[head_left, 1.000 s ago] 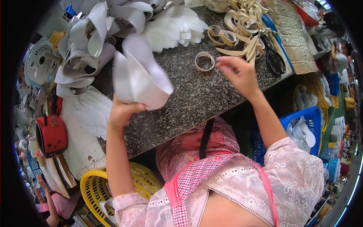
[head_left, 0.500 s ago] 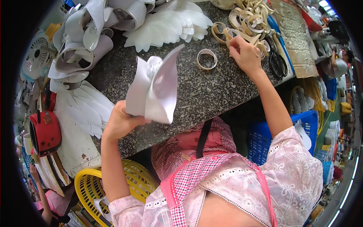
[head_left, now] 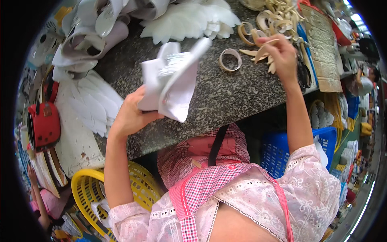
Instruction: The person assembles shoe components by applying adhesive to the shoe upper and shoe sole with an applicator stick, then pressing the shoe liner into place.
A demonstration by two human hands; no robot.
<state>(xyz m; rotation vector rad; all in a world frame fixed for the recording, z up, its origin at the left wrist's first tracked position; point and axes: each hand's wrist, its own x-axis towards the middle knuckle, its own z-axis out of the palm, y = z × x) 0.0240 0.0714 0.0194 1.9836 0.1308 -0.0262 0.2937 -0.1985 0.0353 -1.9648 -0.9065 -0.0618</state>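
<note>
My left hand [head_left: 132, 112] is closed on the lower edge of a white shoe upper [head_left: 174, 88], folded, with flaring sides and a shiny crinkled patch inside. Above the far right of the speckled dark tabletop [head_left: 217, 94], my right hand [head_left: 280, 54] is closed, pinching a beige strip [head_left: 263, 53] with pointed ends between thumb and fingers. Behind that hand lies a pile of beige strips [head_left: 278, 20], some curled into loops. Between the two hands, a rolled beige-and-white strip ring [head_left: 230, 60] rests on the table.
Translucent white petal-shaped sheets [head_left: 189, 22] fan out at the back, beside curled white uppers [head_left: 88, 44]. White pointed pieces [head_left: 90, 101] lie at left near a red box-like object [head_left: 43, 126]. Dark-handled scissors [head_left: 305, 74] lie at right. Yellow [head_left: 86, 177] and blue [head_left: 276, 151] baskets stand below.
My right hand has lifted a little away from the pile, and a beige strip now shows in its fingers. The shoe upper in my left hand has tilted and shifted slightly right and up.
</note>
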